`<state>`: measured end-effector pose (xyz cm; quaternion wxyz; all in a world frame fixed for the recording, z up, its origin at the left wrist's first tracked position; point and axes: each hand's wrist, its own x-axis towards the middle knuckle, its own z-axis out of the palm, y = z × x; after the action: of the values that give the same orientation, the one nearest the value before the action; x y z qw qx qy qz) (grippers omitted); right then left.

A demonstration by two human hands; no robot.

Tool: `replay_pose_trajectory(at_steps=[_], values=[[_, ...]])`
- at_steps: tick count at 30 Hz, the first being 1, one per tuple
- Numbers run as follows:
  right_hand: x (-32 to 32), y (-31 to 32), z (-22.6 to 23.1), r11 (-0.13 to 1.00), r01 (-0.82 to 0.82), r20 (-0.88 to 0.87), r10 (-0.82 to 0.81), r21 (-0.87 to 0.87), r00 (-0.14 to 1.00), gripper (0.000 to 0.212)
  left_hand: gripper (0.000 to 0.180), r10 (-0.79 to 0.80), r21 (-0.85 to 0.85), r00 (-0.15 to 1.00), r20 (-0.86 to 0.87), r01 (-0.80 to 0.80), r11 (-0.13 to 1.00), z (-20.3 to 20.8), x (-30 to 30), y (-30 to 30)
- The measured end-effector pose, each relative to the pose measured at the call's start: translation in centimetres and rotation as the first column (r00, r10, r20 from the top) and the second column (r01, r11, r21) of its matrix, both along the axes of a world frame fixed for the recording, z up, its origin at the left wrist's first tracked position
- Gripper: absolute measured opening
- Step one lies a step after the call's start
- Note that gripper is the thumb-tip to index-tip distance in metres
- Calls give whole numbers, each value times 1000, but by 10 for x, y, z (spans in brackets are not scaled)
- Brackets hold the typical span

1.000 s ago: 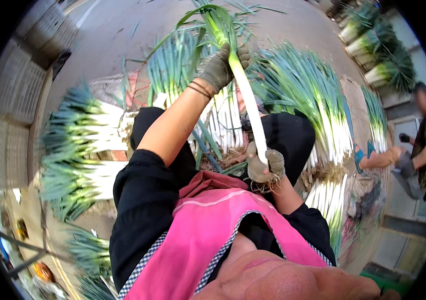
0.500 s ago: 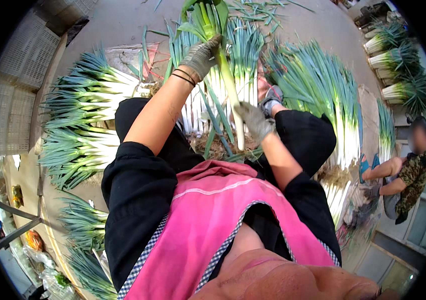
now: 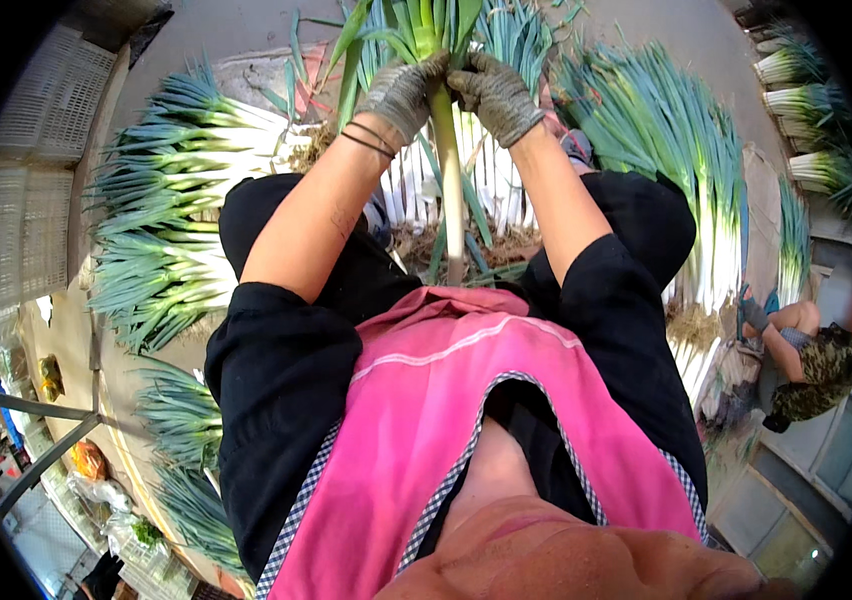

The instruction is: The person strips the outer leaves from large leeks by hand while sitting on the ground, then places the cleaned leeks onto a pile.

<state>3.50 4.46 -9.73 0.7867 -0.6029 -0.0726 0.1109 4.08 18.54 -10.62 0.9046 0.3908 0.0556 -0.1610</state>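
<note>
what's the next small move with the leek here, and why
Probably keep the left hand on the leek and have the right hand ease one outer leaf away: both gloved hands meet just below where the green leaves fan out, the right fingertips are close to that leaf base, and the pale shank hangs below.

We are wearing rough, matt cloth gloves [image 3: 401, 98] and a matt cloth apron [image 3: 426, 430]; our leek [image 3: 450, 180] is looking smooth, while at left matt, plastic-looking crates [image 3: 21, 230] are showing perforated sides.
</note>
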Motion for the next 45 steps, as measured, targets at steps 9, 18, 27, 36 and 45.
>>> replay_pose_trajectory(at_steps=[9, 18, 27, 36, 45], values=[[-64, 10, -26, 997, -58, -319, 72, 55, 945, 24, 22, 292, 223, 952, 89, -305, 926, 13, 22, 33], [-118, -102, -201, -515, -452, -672, 405, -728, 621, 33, 21, 356, 138, 934, 8, -354, 925, 4, 54, 93], [-102, -14, -36, 934, -355, -111, 356, 31, 928, 49, 18, 324, -169, 946, 32, -314, 934, 16, 49, 98], [-120, 0, -10, 807, 171, 381, 71, -565, 922, 46, 30, 396, 198, 916, -62, -378, 905, 67, 2, 4], [-121, -13, 1, 972, -9, -274, 75, 234, 959, 57, 53, 82, -388, 996, 18, -69, 919, 80, 6, -17]])
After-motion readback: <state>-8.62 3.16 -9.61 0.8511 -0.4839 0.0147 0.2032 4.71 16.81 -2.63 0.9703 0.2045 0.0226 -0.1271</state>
